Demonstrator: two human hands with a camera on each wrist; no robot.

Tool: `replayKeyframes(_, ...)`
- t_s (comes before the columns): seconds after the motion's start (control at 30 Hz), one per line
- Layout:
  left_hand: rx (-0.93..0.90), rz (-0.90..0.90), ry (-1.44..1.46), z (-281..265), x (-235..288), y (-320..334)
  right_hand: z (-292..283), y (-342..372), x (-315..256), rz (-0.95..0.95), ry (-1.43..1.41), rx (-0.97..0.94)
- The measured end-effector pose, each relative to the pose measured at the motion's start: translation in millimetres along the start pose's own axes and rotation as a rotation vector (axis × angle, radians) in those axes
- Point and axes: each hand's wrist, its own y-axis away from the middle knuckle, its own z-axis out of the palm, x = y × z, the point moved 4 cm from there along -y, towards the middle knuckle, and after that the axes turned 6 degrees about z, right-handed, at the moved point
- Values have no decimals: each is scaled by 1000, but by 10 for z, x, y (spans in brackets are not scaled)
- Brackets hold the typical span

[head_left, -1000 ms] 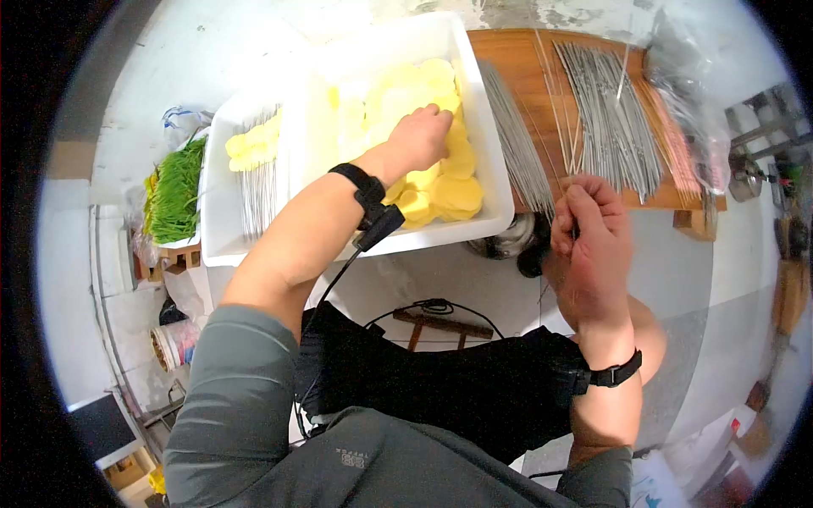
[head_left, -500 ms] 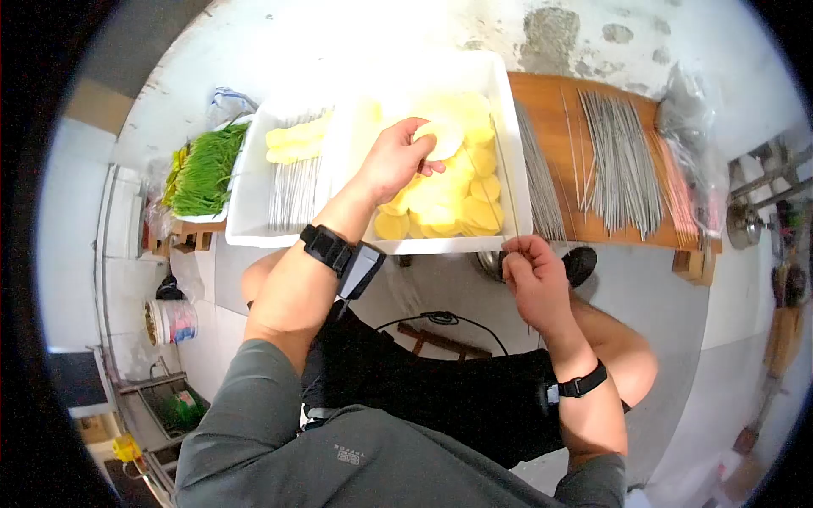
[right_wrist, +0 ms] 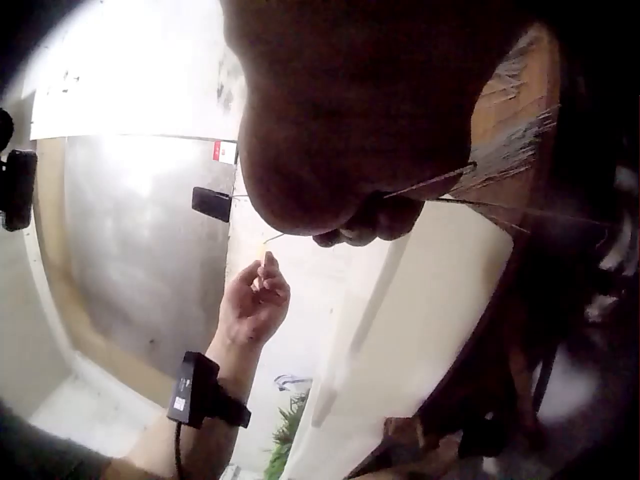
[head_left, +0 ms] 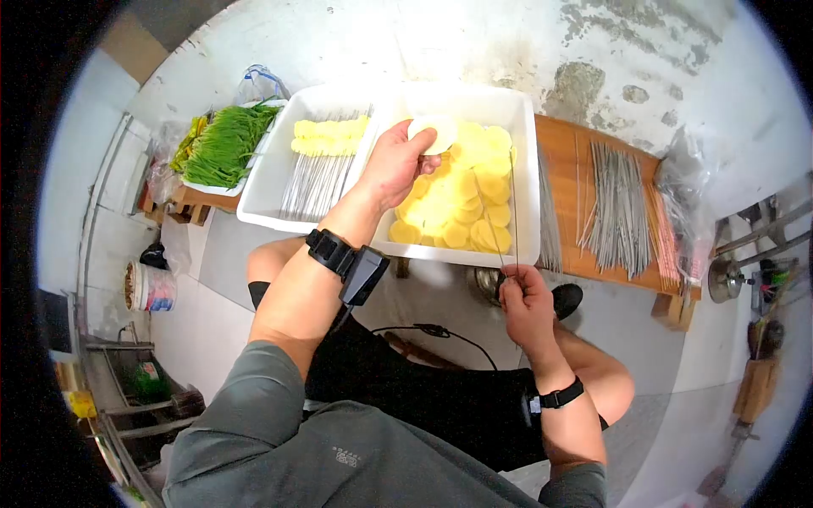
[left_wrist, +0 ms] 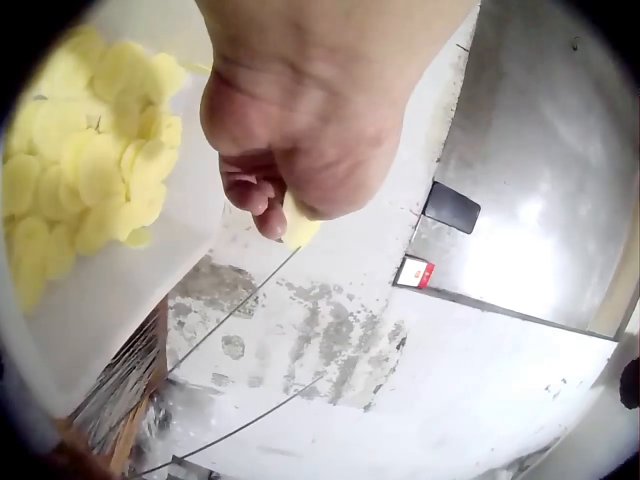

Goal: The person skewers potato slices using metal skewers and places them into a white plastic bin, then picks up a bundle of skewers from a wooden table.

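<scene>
My left hand pinches a round yellow potato slice between thumb and fingers, above the right-hand white tub. More potato slices lie heaped in that tub. My right hand, in front of the tub's near right corner, grips thin metal skewers whose shafts point up and away. In the left wrist view, one skewer's tip is right at the edge of the held slice; a second skewer ends apart from it. The right hand's fingertips are mostly hidden in its own wrist view.
Left of the slices, another white tub holds skewers threaded with yellow slices. Green chives lie on a tray at the far left. Bare skewers and a clear plastic bag lie on the wooden board at right.
The left hand has risen out of the heap with a potato slice. My right hand has moved from the bare skewers left to the tub's near corner, skewers in its grip.
</scene>
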Motion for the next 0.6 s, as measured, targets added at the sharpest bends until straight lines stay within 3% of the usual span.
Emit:
replayKeyframes(0.27, 3, 33, 17, 30, 3, -26, 38, 25, 2, 42, -35, -34)
replayKeyframes(0.43, 94, 46, -3, 11, 3, -40, 35, 22, -41, -39, 34, -22)
replayKeyframes(0.6, 63, 43, 15, 43, 3, -30, 41, 26, -79, -56, 19, -30)
